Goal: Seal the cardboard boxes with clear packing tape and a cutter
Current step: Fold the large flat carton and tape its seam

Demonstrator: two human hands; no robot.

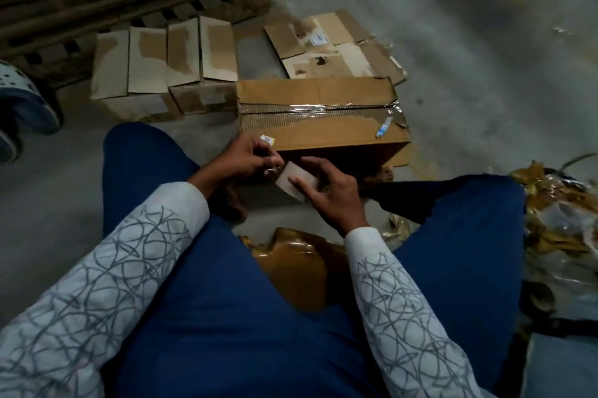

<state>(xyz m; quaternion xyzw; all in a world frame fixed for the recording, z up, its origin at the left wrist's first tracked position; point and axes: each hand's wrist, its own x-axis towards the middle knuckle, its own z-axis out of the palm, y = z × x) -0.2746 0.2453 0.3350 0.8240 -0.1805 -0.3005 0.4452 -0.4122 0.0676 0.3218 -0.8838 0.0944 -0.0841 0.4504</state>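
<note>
**Tape roll in hand, box just past the fingertips**

My right hand (326,190) curls round the tape roll (296,180) — light and stiff at the core, I judge, with slippery, clingy film, so best held by its sides. My left hand (246,158) pinches at the roll's edge, probably the loose end. The cardboard box (323,135) sits just beyond my fingertips, its seam already taped. Crumpled brown scrap (556,213) crowds in right of my fingers — flattened cardboard (330,48) lies farther off.

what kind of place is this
Likely a warehouse or storeroom, seen from floor level. There is a bare concrete floor, wooden pallets stacked at the back, and a taped box beside flattened cardboard lying on the ground.
</note>
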